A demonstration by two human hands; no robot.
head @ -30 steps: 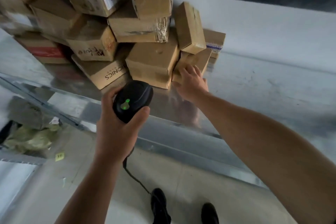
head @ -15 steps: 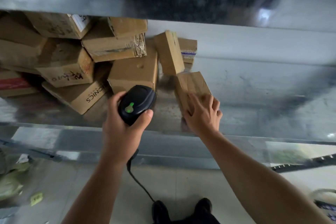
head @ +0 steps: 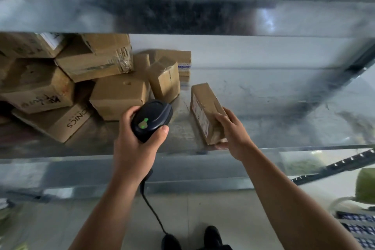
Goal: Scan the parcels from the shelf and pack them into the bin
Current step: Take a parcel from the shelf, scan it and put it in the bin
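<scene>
**Front edge of the metal shelf [head: 284, 107]: scanner [head: 152, 119] in one hand, small parcel [head: 207, 111] in the other**

Over on the left of the frame there's a messy pile of brown cardboard boxes [head: 60, 79] on the shelf, several tilted and leaning on each other. The lowest front box [head: 54, 122] has "ONICS" printed on its side.

Just right of the pile, around centre frame, the left hand [head: 134, 144] is wrapped round the black handheld scanner, thumb along its right side. A green light glows on top of it. Its black cable [head: 152, 211] drops from under the wrist to the floor by a pair of dark shoes [head: 211, 237].

Right of centre is the parcel: a small, longish brown cardboard box, a bit crumpled at the near end. It has a white label with red print on the side facing the scanner. It's tipped up on edge near the front lip of the shelf, apart from the pile. Can't tell if its far end touches the shelf. The right hand [head: 233, 134] grips its near end, fingers curled over the top and thumb underneath.

At the lower right edge there's something green [head: 365, 184], too blurry to identify.
</scene>
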